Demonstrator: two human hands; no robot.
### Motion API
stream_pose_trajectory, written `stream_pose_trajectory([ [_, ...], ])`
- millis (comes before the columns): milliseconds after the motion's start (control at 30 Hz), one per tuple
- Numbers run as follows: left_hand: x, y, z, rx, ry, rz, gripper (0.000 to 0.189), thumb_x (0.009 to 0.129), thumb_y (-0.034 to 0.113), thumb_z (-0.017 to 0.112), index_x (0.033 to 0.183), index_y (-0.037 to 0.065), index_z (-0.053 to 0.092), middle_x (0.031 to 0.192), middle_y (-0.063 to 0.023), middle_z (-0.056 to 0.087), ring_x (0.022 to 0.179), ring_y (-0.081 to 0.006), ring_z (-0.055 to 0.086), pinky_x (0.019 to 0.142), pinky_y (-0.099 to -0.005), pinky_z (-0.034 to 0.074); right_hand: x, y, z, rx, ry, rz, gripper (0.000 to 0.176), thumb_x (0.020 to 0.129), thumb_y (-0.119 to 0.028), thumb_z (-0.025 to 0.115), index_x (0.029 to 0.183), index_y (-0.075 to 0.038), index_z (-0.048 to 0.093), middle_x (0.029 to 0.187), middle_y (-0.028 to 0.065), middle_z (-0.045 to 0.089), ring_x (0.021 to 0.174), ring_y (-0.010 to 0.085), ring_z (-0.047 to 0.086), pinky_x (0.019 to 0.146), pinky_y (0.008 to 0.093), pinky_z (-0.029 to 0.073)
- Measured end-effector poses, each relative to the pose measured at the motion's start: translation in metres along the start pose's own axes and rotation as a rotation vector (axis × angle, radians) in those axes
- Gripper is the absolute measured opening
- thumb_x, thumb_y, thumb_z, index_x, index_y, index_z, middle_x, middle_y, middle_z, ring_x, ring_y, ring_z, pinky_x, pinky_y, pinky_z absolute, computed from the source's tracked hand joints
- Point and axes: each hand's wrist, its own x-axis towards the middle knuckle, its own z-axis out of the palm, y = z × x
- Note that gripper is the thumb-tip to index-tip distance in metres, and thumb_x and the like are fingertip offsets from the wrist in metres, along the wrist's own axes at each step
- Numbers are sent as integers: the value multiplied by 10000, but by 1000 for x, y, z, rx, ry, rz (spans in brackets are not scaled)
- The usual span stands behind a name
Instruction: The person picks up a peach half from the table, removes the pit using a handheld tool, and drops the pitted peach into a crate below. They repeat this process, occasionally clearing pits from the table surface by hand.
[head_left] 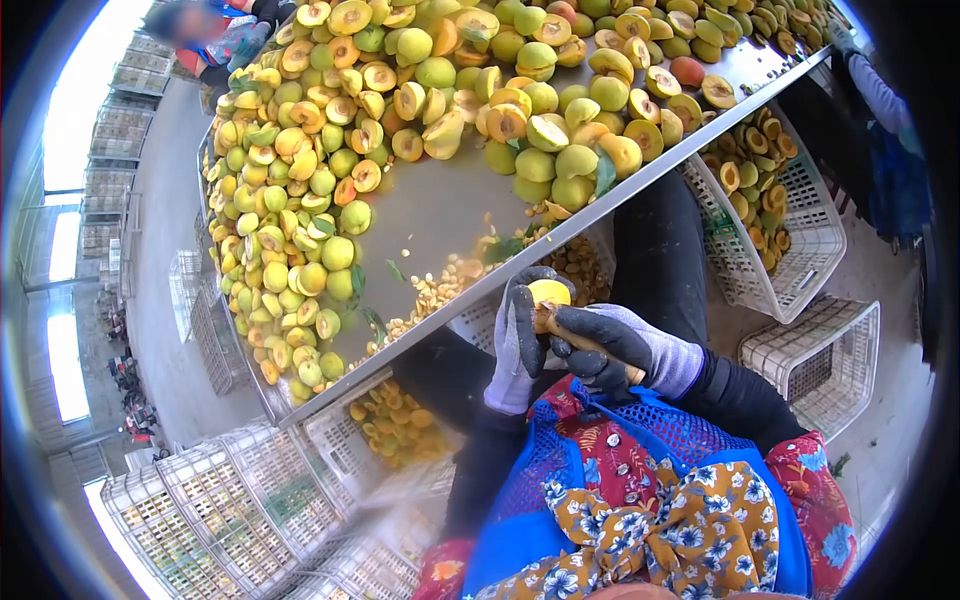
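Note:
Both my hands wear grey-coated, lavender gloves and meet just in front of the metal table's edge. My left hand [522,335] is closed around a yellow peach half [549,292]. In my right hand [612,348] is a tool with a wooden handle [634,374], gripped with the fingers wrapped round it. The tool's front end lies against the peach half; its working tip is hidden there. Beyond my hands, on the table, are a heap of green-yellow peaches [535,135], many cut in half, and loose pale pits or kernels [437,290].
The metal table's rim [600,200] slants across in front of me. A white crate of peach halves [780,290] stands at right, near another crate [815,365]. Stacked crates [230,505] are lower left. Co-workers are at upper left [230,40] and upper right [890,110].

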Motion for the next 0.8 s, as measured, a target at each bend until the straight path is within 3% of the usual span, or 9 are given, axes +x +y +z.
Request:
stream_pose_trajectory([
  [200, -9, 3, -1, 123, 82, -61, 460, 1047, 456, 420, 1190, 47, 575, 1043, -87, 631, 941, -164, 621, 839, -300, 527, 0, -3, -7, -677, 79, -71, 440, 1004, -460, 523, 945, -29, 591, 660, 83, 589, 499, 170, 573, 455, 280, 443],
  [333, -17, 7, -7, 505, 52, 55, 431, 1052, 417, 427, 1183, 36, 581, 1024, -83, 640, 931, -169, 631, 828, -303, 531, 12, 16, -16, -1516, 191, -757, 371, 1009, -331, 507, 966, 34, 564, 744, 280, 601, 692, 455, 619, 609, 498, 495],
  [433, -24, 13, -17, 411, 110, -61, 364, 1054, 331, 460, 1164, 7, 585, 1012, -94, 655, 926, -187, 644, 829, -322, 531, 1, 16, 2, -1620, 342, -515, 331, 1013, -303, 497, 944, 15, 559, 765, 274, 609, 738, 441, 637, 623, 510, 484],
  [500, -35, 18, -39, 267, 219, -162, 327, 1044, 294, 496, 1162, 3, 588, 1000, -96, 655, 912, -186, 643, 807, -335, 539, 4, 18, -4, -1533, 339, -568, 323, 1005, -312, 521, 931, 1, 552, 744, 264, 595, 667, 413, 623, 559, 460, 473],
  [567, -58, 19, -84, 1260, 151, 452, 623, 888, 278, 706, 1374, -27, 461, 1080, -191, 636, 941, -335, 643, 825, -392, 540, 17, 21, -30, -1385, 257, -651, 340, 1006, -340, 532, 938, -8, 555, 699, 220, 601, 582, 344, 627, 491, 402, 461],
  [600, -78, 21, -110, 1328, 162, 353, 789, 775, 158, 778, 1439, -22, 390, 1181, -234, 596, 1046, -402, 602, 908, -422, 510, 11, 13, -22, -883, 211, -237, 365, 1010, -385, 537, 948, -27, 571, 677, 98, 599, 536, 189, 594, 468, 313, 431],
  [667, -110, 46, -141, 1671, 153, 128, 527, 882, 103, 643, 1371, 5, 473, 1269, -219, 565, 1154, -400, 556, 995, -441, 462, 7, 4, -22, -555, 80, -67, 352, 1015, -390, 531, 953, -47, 581, 679, 37, 576, 535, 116, 548, 463, 277, 408],
  [733, -119, 72, -139, 1504, 547, -559, 562, 970, 391, 530, 1345, -24, 473, 1301, -260, 540, 1155, -435, 558, 982, -481, 453, 6, 2, -32, -287, 10, 60, 327, 1015, -392, 539, 971, -73, 593, 670, 7, 545, 541, 84, 500, 490, 247, 402],
  [800, -111, 76, -140, 1720, 626, -504, 585, 971, 418, 513, 1358, -19, 474, 1303, -255, 544, 1168, -428, 555, 989, -487, 445, 14, -1, -45, -401, -89, -3, 288, 1015, -345, 541, 1000, -61, 586, 697, 29, 564, 578, 119, 540, 526, 267, 429],
])
